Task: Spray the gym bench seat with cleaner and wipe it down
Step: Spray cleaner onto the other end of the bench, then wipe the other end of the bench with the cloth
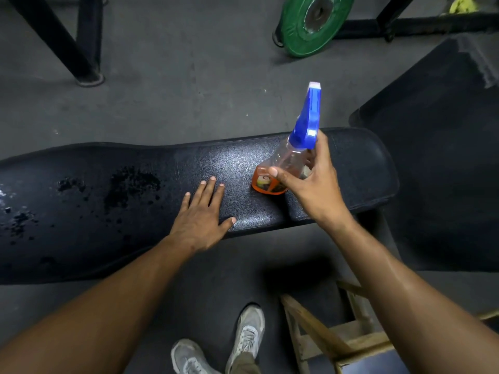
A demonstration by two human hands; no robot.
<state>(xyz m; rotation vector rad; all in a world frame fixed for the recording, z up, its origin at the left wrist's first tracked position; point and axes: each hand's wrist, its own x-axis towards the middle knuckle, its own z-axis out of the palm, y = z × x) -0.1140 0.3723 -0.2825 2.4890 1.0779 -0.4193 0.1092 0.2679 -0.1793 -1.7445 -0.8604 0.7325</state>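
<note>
My right hand (pixel 310 184) is wrapped around the spray bottle (pixel 286 160), thumb across its clear body and fingers curled behind it just under the blue trigger head (pixel 309 117). The bottle stands slightly tilted with its base on the surface, a little orange liquid pooled at the bottom, and the white nozzle pointing away from me. My left hand (pixel 201 211) lies flat just beside it, fingers straight and slightly spread, palm down on the black padded bench seat (pixel 243 157), holding nothing.

To the left of my left hand the vinyl carries dark wet patches and scattered droplets (pixel 129 184), running out toward the far left end of the pad. The part under and around the bottle looks dry.

Below the surface, my two grey sneakers (pixel 243 338) stand on the dark floor, and a wooden stool frame (pixel 332 333) sits near my right forearm. Beyond the bench, a green weight plate (pixel 297 31) leans against a black steel frame (pixel 405 22).
</note>
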